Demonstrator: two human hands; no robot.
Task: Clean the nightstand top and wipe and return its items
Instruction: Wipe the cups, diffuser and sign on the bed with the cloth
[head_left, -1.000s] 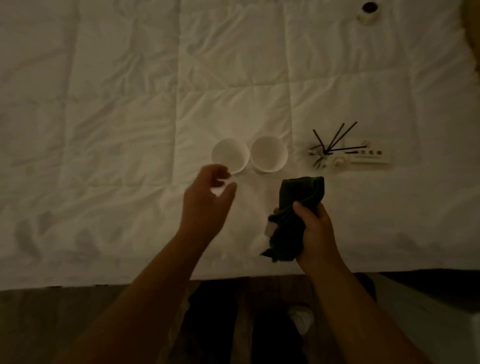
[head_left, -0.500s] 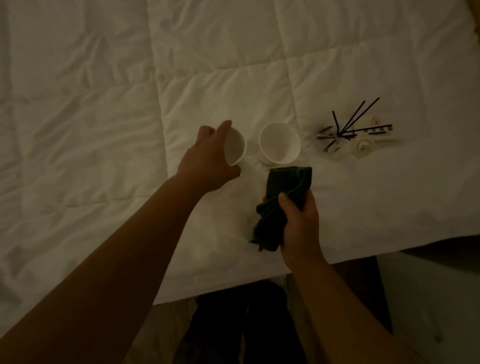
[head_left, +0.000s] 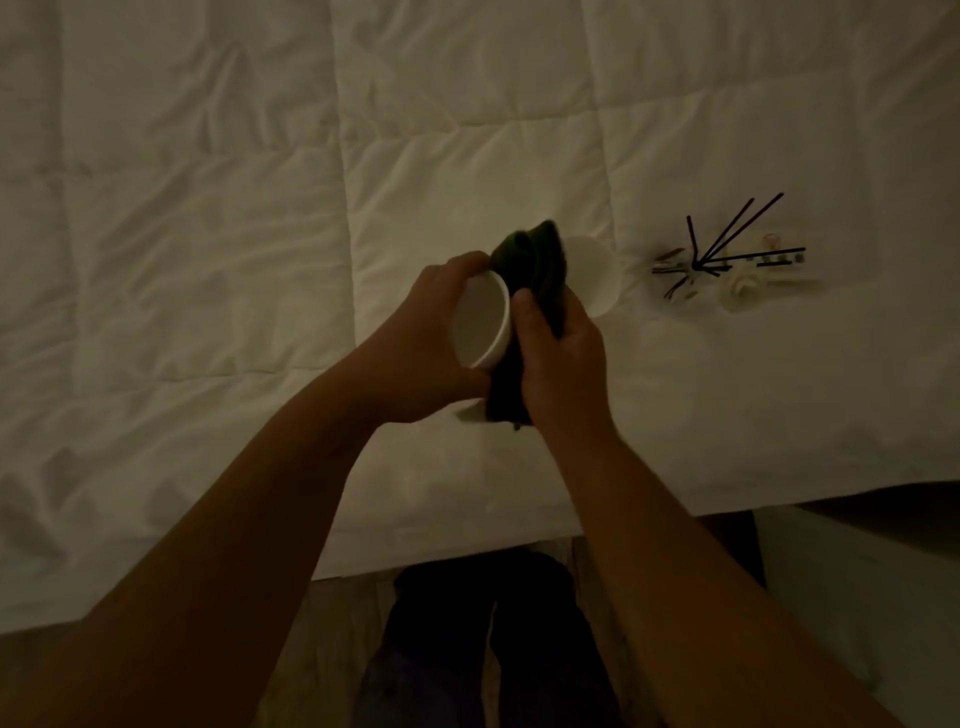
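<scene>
My left hand (head_left: 423, 340) grips a white cup (head_left: 480, 322), lifted off the bed and tipped so its mouth faces right. My right hand (head_left: 561, 364) holds a dark green cloth (head_left: 532, 265) bunched against the cup's rim and side. A second white cup (head_left: 597, 275) stands on the white quilt just behind the cloth, partly hidden by it.
A reed diffuser with black sticks (head_left: 727, 244) lies on the quilt (head_left: 208, 208) to the right, beside a small white flat item (head_left: 779, 265). The bed's near edge runs across the lower view; my dark-trousered legs (head_left: 493, 649) stand on the floor below it.
My left hand closed round the left cup and lifted it off the quilt, tipping it. My right hand brought the green cloth up against the cup.
</scene>
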